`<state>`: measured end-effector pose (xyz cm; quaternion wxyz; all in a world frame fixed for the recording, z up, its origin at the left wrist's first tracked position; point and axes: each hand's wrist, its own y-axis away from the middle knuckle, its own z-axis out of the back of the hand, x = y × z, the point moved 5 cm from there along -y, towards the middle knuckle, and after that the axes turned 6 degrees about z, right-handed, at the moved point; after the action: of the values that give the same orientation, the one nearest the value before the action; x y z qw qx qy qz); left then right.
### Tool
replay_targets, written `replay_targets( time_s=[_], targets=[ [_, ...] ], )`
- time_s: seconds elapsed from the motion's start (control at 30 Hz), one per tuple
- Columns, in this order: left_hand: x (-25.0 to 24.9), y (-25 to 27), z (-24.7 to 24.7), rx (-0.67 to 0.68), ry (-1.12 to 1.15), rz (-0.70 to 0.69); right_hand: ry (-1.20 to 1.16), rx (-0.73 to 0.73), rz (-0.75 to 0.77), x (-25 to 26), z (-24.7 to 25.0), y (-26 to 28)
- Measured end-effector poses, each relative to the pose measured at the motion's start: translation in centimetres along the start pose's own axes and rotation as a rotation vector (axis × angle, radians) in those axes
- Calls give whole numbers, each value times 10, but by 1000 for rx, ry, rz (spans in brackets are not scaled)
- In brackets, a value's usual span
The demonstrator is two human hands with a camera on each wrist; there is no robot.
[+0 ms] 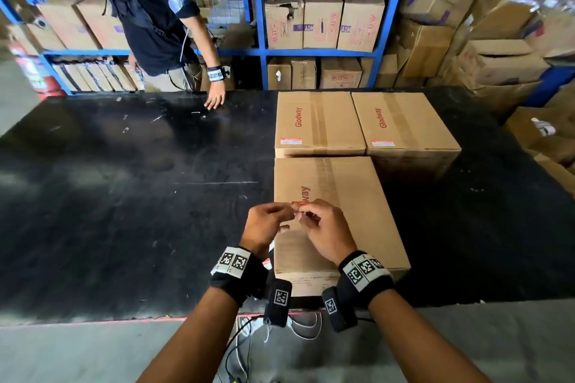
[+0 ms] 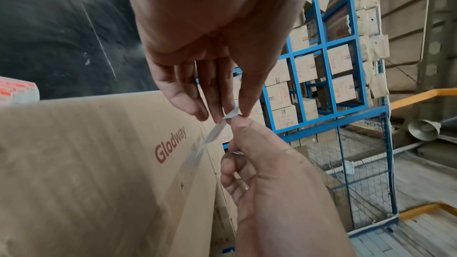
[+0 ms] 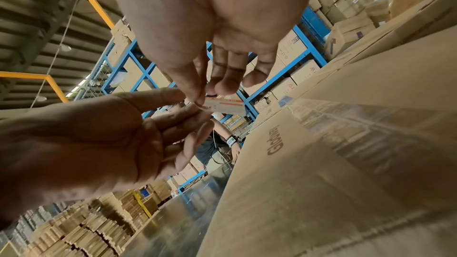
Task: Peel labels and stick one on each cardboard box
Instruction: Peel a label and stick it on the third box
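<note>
1. Label (image 3: 223, 106): small, white with red band; pinched at one end between fingertips of left hand (image 1: 267, 225) and right hand (image 1: 326, 235), held above the near cardboard box (image 1: 357, 227), not touching it.
2. Near box: no label visible on top.
3. Far-left box (image 1: 317, 123) and far-right box (image 1: 404, 121): each carries a red-and-white label at its near edge.
4. Step, as judged: peeling or handing over the third label.
5. Next move calls for: label freed flat, then pressed onto the near box top.
6. Label stack (image 2: 17, 92): on the black table (image 1: 124, 196), left of the near box.
</note>
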<state>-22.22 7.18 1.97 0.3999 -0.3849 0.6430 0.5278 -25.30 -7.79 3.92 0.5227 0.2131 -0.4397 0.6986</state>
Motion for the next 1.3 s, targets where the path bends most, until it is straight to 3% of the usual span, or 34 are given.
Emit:
replay_targets(
  time_s=[0.17,0.37,0.6,0.83,1.07,1.2,1.3],
  targets=[
    [3,1,6,-84,129,21,-47,28,-45,-9,10,12],
    [10,12,5,-37,222,68,-305,-133,-404,-32,29,20],
    [26,19,2,7,229,102,-476,-105,-494,-27,25,27],
    [36,17,11,-58,25,44,-376,-123,-537,-28,25,34],
    [52,20,25,-176,-240,-59,-302,-74,-678,-36,11,55],
    [68,16,49,-312,-257,-40,-274,-78,-742,-44,2,63],
    [81,11,57,-288,-323,10,-264,-21,-773,-45,-3,67]
  ],
)
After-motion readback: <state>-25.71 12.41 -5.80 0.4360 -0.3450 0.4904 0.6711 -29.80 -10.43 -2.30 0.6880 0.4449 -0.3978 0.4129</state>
